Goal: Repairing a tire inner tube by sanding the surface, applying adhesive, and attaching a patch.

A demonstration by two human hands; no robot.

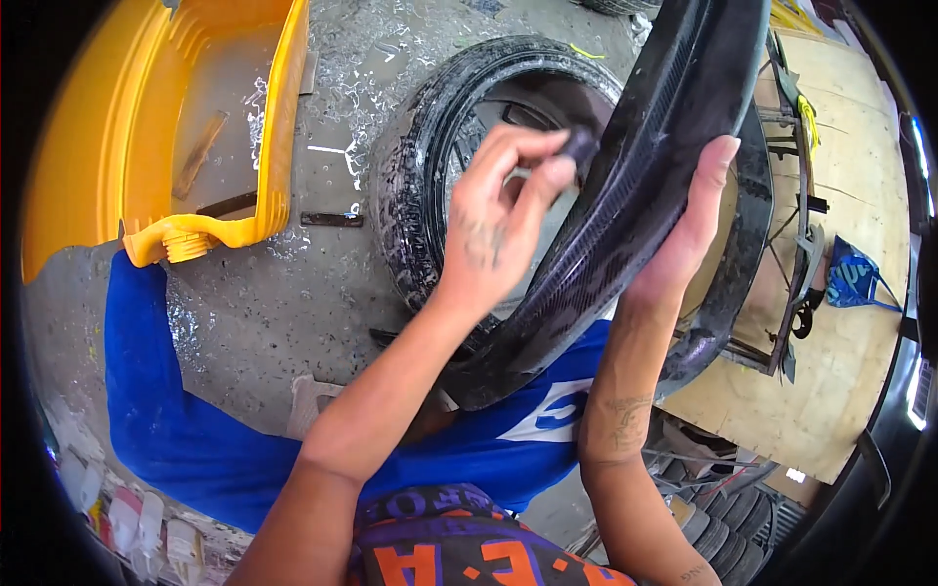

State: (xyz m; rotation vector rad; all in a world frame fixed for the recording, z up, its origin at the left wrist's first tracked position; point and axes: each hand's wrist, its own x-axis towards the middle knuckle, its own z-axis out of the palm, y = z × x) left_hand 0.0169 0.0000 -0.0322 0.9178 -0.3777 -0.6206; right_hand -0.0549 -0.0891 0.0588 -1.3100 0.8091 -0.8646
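A dark shirt [440,552] with bright print lies nearest the camera, on the near side of the tyre [399,210], and blue trousers [230,454] spread between the two. The black strip [640,186], long and curved with a woven pattern, is raised in front of the tyre's right side, slanting across it from upper right down to the near side. The right hand [684,234], right of the tyre, supports the strip's outer edge; one digit lies along it, but the other fingers are hidden, so I cannot tell how firmly they close. The left hand [493,215], over the tyre's opening, has its fingers pinched on a small dark pad [581,146] close to the strip's inner edge.

The strip looks light for its length and fairly stiff, perhaps springy toward the ends (a thin shell, by the look of it). Its glossy parts could be slippery, and its thin edges could chip if knocked. The best hold is probably near mid-length, palm under the outer edge, leaving the inner edge free.
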